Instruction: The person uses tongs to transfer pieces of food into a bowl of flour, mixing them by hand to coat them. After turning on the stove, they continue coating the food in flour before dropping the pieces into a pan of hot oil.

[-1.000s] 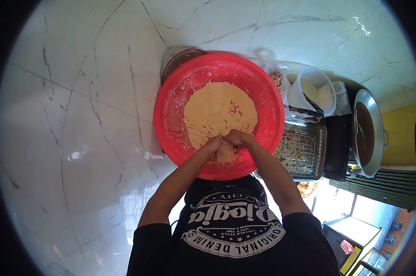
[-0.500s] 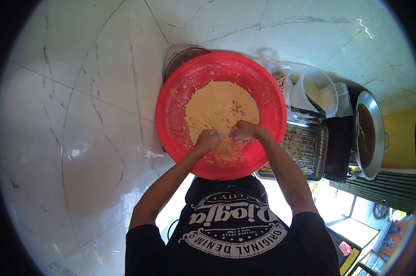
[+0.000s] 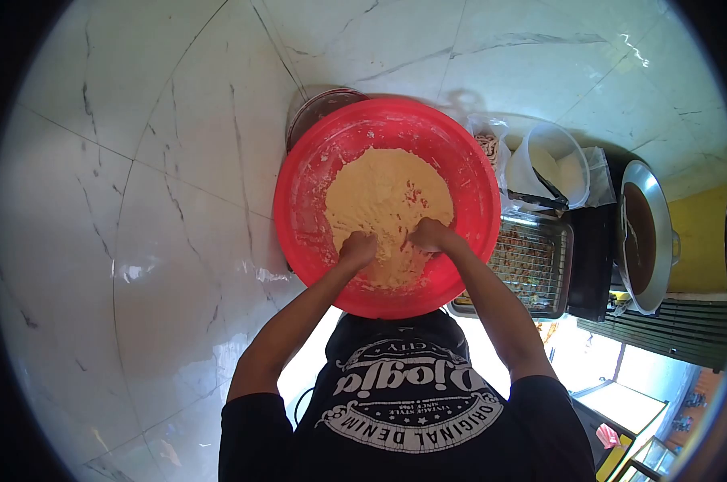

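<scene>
A wide red basin [image 3: 302,173] holds a broad heap of pale yellow flour [image 3: 379,189], thinner toward the near side, where red shows through. My left hand [image 3: 359,247] is closed in a fist at the near left edge of the heap, its fingertips sunk in the flour. Across a short gap, my right hand [image 3: 428,234] is curled in the same way at the near right of the heap. Most of the fingers of both hands are hidden under the knuckles and in the flour. Loose flour lies between them and streaks the basin walls.
Right of the basin stand a clear plastic tub [image 3: 572,165] with white contents and black-handled tongs [image 3: 544,199] across it. Nearer is a metal tray with a wire rack [image 3: 532,265]. Further right is a large pan [image 3: 651,233] of brown liquid. Marbled tiles [image 3: 179,201] spread left.
Both hands have gone from held together just above the flour, with fingers dusted, to pressed down into it and slightly further apart. The view has shifted a little.
</scene>
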`<act>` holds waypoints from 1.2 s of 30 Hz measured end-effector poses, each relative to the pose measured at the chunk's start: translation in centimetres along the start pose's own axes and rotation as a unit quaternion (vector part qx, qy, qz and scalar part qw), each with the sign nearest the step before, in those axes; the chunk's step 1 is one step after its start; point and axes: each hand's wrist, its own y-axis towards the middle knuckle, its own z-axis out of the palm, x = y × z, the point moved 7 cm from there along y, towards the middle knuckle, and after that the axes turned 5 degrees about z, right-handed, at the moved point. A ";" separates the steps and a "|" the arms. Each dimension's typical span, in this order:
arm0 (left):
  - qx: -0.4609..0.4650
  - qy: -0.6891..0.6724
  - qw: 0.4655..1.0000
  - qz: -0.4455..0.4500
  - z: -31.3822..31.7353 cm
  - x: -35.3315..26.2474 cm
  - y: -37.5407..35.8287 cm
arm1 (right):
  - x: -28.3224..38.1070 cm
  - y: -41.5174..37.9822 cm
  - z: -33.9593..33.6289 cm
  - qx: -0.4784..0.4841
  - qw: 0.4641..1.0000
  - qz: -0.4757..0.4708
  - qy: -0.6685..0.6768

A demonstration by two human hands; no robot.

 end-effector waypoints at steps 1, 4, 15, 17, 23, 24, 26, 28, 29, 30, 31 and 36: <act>0.028 -0.005 0.998 -0.061 0.8 1.4 0.3 | -0.8 1.0 -0.5 -0.049 0.994 0.031 -0.088; 0.084 -0.159 0.973 -0.144 5.1 3.7 1.1 | -1.4 2.5 3.1 0.035 0.999 -0.003 0.038; 0.040 -0.111 0.989 0.089 1.8 -1.5 -1.8 | 1.4 -2.1 0.8 0.033 0.986 -0.144 0.082; 0.055 -0.119 0.988 0.085 1.0 -2.5 -3.1 | 1.2 -2.0 0.9 0.037 0.982 -0.155 0.100; 0.139 -0.124 0.976 0.109 -0.1 -1.8 -0.9 | 2.2 -2.4 -0.2 0.057 0.975 -0.194 0.089; 0.107 -0.084 0.989 0.066 -0.4 -0.7 -0.2 | 2.2 -2.4 -0.5 0.041 0.985 -0.150 0.070; -0.031 0.012 0.999 0.026 0.0 2.2 2.7 | 2.0 -1.3 -0.2 0.023 0.993 -0.107 0.048; -0.170 0.104 0.980 -0.019 1.2 4.9 4.7 | -1.0 2.5 0.6 -0.098 0.988 0.036 -0.111; -0.112 -0.016 0.990 -0.079 3.9 7.0 5.7 | -0.9 3.0 1.4 -0.098 0.988 0.035 -0.113; -0.051 -0.134 0.980 -0.136 5.9 7.5 5.5 | -0.9 3.4 2.6 -0.065 0.997 0.039 -0.002; -0.053 -0.136 0.980 -0.135 6.3 7.2 5.6 | -0.9 3.8 3.4 -0.032 0.993 0.041 0.107; -0.046 -0.204 0.978 0.023 4.6 2.4 1.7 | -1.4 3.3 3.0 0.003 0.977 -0.024 0.210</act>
